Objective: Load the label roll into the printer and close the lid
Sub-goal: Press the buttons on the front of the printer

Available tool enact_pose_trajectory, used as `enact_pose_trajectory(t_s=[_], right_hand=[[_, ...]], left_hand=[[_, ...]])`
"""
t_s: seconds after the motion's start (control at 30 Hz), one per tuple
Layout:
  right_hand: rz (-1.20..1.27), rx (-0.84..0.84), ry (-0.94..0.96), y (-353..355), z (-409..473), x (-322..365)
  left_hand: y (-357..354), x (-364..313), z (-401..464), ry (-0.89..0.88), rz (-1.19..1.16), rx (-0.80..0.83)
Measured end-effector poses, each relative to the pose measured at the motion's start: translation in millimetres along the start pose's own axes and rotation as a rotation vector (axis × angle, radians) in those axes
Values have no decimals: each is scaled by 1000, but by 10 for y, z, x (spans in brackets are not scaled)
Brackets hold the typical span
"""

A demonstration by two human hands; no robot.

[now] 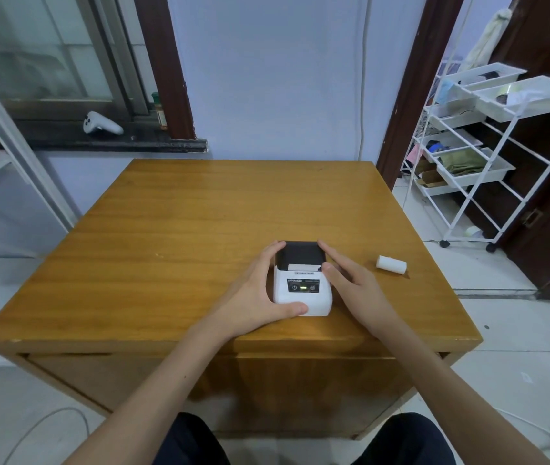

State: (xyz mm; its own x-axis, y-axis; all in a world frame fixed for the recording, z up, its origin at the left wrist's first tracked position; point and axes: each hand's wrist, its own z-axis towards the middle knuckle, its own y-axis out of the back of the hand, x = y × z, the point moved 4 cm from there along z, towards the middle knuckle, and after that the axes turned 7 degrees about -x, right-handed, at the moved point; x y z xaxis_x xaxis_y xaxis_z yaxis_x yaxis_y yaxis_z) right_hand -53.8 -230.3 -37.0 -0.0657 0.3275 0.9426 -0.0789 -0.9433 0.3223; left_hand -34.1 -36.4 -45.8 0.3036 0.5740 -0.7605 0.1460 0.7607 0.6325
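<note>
Head view: printer (pixel 302 292), a small white box with a black lid (pixel 301 252) at its far end, sits on the wooden surface (pixel 173 236) near the front edge, slightly right of centre. The left hand (pixel 256 296) wraps the printer's left side in a wide grip, its thumb lying across the near front corner and its fingertips reaching the lid's far left corner. The right hand (pixel 350 285) rests against the right side, fingers spread and loosely open, index finger along the lid's right edge, thumb touching the body just below the lid. A green light glows on the front panel. The label roll (pixel 391 264) lies on its side toward the right edge, well apart from both hands.
</note>
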Motion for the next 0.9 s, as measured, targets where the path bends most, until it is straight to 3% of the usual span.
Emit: enact_pose_trajectory(t_s=[0.9], right_hand=[[-66,-7,-20,13,-15,19]], left_hand=[[15,-26,-12,3,-29,13]])
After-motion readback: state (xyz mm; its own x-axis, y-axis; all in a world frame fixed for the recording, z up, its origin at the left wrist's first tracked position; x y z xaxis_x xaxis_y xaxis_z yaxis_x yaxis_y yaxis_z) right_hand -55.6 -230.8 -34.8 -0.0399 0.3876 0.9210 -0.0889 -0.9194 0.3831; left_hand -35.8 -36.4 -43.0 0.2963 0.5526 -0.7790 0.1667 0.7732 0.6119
